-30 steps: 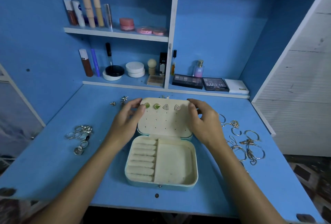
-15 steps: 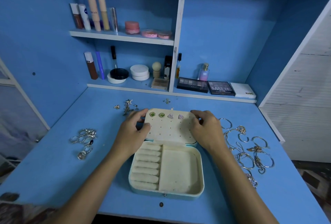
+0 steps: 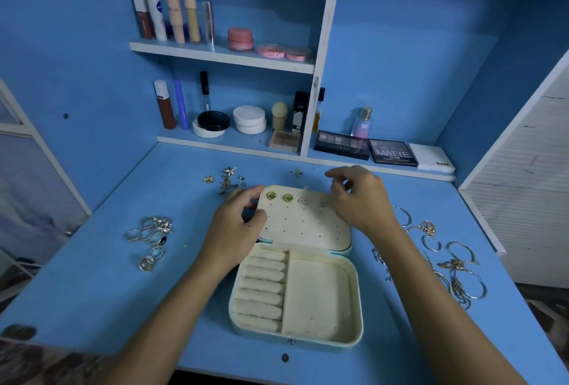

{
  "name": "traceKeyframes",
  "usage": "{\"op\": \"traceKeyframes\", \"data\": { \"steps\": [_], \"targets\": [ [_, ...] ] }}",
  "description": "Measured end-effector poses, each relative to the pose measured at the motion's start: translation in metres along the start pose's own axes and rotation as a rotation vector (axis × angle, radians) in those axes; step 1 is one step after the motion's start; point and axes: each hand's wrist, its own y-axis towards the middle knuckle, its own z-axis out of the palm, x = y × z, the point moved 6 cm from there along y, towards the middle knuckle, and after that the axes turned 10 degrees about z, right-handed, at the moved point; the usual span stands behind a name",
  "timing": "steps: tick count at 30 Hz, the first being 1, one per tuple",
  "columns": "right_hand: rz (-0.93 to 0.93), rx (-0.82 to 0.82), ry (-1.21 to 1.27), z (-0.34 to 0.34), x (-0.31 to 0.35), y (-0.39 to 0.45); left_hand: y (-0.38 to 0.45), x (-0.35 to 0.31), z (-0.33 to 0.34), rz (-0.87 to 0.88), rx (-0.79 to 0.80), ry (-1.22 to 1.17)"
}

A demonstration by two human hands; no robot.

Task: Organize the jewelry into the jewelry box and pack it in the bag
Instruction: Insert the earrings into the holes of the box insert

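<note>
Left hand (image 3: 235, 224) gripping box (image 3: 295, 298) lid's left edge, mid-frame. Right hand (image 3: 361, 200) curled over lid's right corner; grip unclear.

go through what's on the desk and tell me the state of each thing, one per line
Jewelry box: open, lid laid flat.
Lid panel: four earrings pinned along its far row.
Ring rolls: empty.
Rings: loose on desk.
Bracelets: loose on desk.
Left hand: holds lid edge.
Right hand: fingers curled above the lid.
</note>
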Motion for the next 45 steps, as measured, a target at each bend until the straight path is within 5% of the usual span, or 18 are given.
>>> {"op": "traceKeyframes", "data": {
  "steps": [15, 28, 45],
  "targets": [
    [-0.459, 0.225, -0.111, 0.081, 0.087, 0.058, 0.003, 0.001, 0.000, 0.027, -0.047, -0.047],
    [-0.474, 0.473, -0.275, 0.153, 0.123, 0.066, 0.002, -0.005, -0.001, 0.039, -0.029, -0.061],
    [-0.411, 0.477, -0.380, 0.159, 0.130, 0.068, 0.003, -0.003, -0.002, 0.046, -0.024, -0.048]
  ]
}}
